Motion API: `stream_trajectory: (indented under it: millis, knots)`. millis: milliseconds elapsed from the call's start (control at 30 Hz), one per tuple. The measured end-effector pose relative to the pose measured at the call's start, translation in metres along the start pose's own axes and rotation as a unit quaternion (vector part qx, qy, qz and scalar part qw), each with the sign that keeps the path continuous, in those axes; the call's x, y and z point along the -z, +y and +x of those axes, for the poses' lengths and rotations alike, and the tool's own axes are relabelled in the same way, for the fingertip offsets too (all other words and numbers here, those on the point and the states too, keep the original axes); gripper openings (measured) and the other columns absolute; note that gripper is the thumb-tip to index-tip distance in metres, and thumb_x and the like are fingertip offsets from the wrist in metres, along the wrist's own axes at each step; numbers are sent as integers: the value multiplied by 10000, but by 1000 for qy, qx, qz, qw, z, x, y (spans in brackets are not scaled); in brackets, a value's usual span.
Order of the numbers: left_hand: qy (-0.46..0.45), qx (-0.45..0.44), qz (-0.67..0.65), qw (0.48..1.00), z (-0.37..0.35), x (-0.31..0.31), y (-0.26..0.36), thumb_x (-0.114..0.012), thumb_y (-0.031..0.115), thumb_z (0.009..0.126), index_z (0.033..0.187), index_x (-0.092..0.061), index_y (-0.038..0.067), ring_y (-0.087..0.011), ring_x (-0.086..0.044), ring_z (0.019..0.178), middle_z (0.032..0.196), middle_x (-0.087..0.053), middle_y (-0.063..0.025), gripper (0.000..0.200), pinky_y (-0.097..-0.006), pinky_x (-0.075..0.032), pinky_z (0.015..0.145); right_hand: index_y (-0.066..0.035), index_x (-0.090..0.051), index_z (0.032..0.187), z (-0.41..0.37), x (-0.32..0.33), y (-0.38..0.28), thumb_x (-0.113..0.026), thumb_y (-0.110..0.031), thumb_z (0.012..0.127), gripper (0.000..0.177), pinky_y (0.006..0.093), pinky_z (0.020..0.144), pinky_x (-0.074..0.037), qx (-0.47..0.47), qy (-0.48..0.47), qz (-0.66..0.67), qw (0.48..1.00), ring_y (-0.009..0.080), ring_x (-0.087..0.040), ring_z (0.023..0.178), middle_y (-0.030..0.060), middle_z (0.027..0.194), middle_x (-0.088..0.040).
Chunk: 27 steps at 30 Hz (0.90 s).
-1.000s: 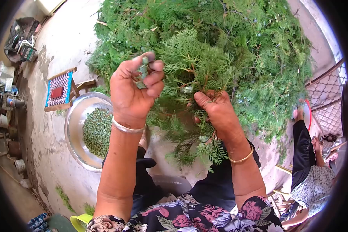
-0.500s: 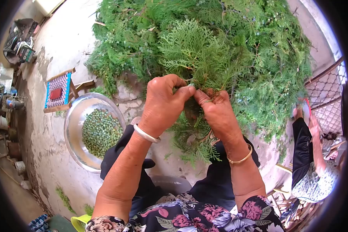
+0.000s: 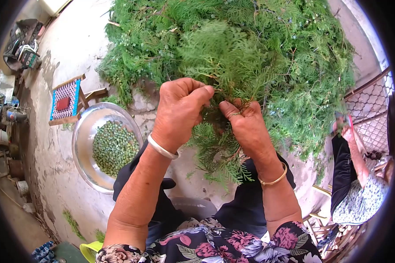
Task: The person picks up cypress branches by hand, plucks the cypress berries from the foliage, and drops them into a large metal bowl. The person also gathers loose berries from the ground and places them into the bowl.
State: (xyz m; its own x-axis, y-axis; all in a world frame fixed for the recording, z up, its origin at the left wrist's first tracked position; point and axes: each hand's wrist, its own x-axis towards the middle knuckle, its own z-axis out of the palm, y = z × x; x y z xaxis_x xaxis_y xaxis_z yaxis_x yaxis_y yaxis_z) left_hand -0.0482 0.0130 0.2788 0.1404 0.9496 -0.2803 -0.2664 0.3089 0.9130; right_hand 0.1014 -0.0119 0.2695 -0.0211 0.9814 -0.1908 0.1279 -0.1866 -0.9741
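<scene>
My right hand (image 3: pixel 246 125) is closed around a leafy evergreen branch (image 3: pixel 224 151), whose flat green sprays hang below the hand and spread above it. My left hand (image 3: pixel 180 107) is just to the left, thumb and forefinger pinched together beside the branch's twigs. Whatever lies in that pinch is hidden by the fingers. Left of my knees, a wide metal basin (image 3: pixel 80 153) holds a heap of small round green cones (image 3: pixel 114 149).
A large pile of cut evergreen branches (image 3: pixel 149 52) lies ahead. Beyond the basin stands a low woven stool (image 3: pixel 66 101) with a red object on it. At right, another person (image 3: pixel 355 197) sits near a wire mesh fence (image 3: pixel 373 105). A yellow-green container (image 3: pixel 90 250) stands at lower left.
My left hand has drawn slightly left and up, away from my right fingertips. The pale cone at its fingertips no longer shows. The upper sprays are blurred by motion.
</scene>
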Motion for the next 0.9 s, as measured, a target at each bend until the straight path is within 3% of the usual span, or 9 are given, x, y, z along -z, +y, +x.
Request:
stream_trajectory:
  millis: [67, 133, 200, 233, 333, 533, 600, 767, 900]
  knots:
    - [179, -298, 343, 873, 10, 8, -8, -622, 98, 809, 802, -608, -25, -42, -434, 497, 608, -541, -17, 124, -218, -362, 433, -26, -637, 958, 0, 0, 7, -587, -152, 889, 152, 242, 617, -454, 30, 23, 3, 999, 88, -564, 758, 14, 857, -646]
    - [229, -343, 385, 825, 16, 23, 3, -614, 77, 799, 805, -604, -7, -75, -418, 497, 625, -533, -21, 85, -256, -383, 460, -37, -640, 954, 2, 3, 10, -589, -152, 886, 143, 239, 568, -460, 7, 28, 47, 998, 96, -577, 751, 21, 863, -648]
    - [109, -150, -51, 981, 9, 30, 26, -610, 53, 788, 828, -597, -18, -123, -471, 479, 656, -581, -81, 82, -285, -406, 439, -48, -643, 950, 4, 7, 11, -592, -153, 883, 134, 236, 519, -467, -19, 35, 90, 995, 104, -590, 744, 27, 869, -651]
    - [64, -103, -188, 975, 7, 33, 28, -601, 71, 800, 867, -585, -5, -118, -481, 496, 726, -601, -108, 103, -272, -417, 436, -54, -637, 961, 6, 10, 8, -589, -147, 883, 131, 233, 485, -468, -10, 38, 101, 994, 110, -598, 735, 35, 876, -653]
    - [2, -18, -263, 965, 0, 24, 23, -575, 97, 830, 873, -575, -2, -96, -491, 523, 779, -602, -117, 108, -238, -414, 419, -54, -622, 985, 7, 12, -4, -582, -139, 887, 136, 234, 477, -482, -6, 55, 130, 990, 116, -602, 710, 47, 867, -657]
    - [-98, 8, 48, 994, -13, 1, 11, -603, 137, 829, 782, -637, -1, -85, -469, 483, 615, -585, -70, 150, -229, -428, 471, -37, -614, 906, 14, 18, -6, -527, -153, 920, 145, 228, 470, -476, 58, 159, 151, 974, 76, -550, 614, 16, 772, -634]
    - [-163, -70, 300, 937, -15, -8, 5, -633, 163, 818, 819, -661, -39, -76, -517, 545, 630, -603, -46, 203, -228, -421, 496, -35, -608, 889, 17, 18, -8, -530, -155, 919, 147, 232, 469, -476, 61, 181, 168, 967, 80, -533, 593, 6, 744, -611]
    - [-240, 22, 251, 937, -18, -22, -7, -659, 180, 802, 819, -653, -65, -63, -502, 574, 600, -569, -18, 246, -232, -410, 514, -38, -596, 846, 18, 20, -8, -541, -155, 914, 146, 247, 453, -475, 57, 221, 173, 958, 83, -485, 556, -16, 697, -551]
    - [-168, 29, 221, 960, -20, -26, -5, -670, 161, 793, 799, -644, -61, -69, -506, 578, 599, -564, -16, 224, -242, -415, 524, -50, -582, 818, 23, 28, 8, -571, -168, 905, 147, 238, 463, -438, 90, 223, 115, 964, 102, -527, 573, 14, 728, -593]
